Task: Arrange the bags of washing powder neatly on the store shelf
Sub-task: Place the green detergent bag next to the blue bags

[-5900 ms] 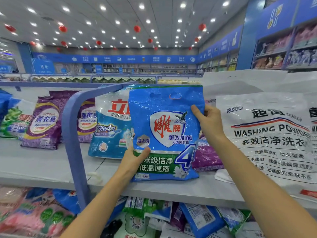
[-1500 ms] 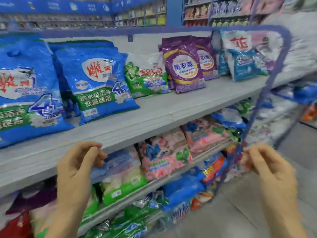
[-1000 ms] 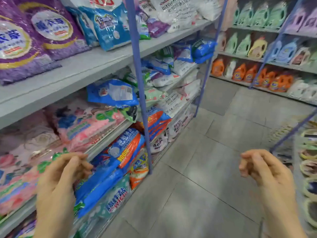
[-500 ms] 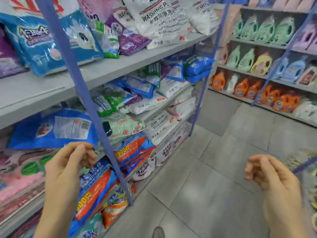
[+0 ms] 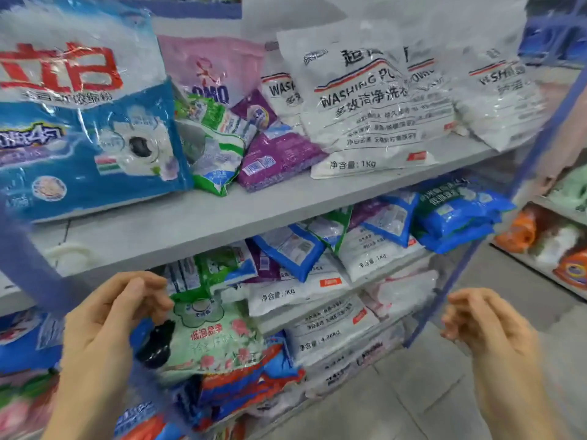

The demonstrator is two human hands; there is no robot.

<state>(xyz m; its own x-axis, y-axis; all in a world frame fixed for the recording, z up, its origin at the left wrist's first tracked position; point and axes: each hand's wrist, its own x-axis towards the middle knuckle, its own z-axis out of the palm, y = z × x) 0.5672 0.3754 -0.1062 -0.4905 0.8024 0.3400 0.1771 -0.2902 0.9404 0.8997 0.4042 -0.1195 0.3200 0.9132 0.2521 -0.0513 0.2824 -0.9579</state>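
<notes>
Left hand [image 5: 108, 325], fingers loosely curled and holding nothing, hangs in front of the grey metal shelf [image 5: 222, 217] edge, below a large blue-and-white plastic washing powder bag with red lettering [image 5: 85, 122] that leans upright on the top board. Beside that bag lie a tilted green-and-white bag [image 5: 216, 147] and a purple bag [image 5: 276, 154], then white bags printed "WASHING POWDER" [image 5: 365, 103] leaning back. Right hand [image 5: 486, 325], likewise half-curled and empty, hovers clear of the shelf beside its blue upright post [image 5: 451, 281].
</notes>
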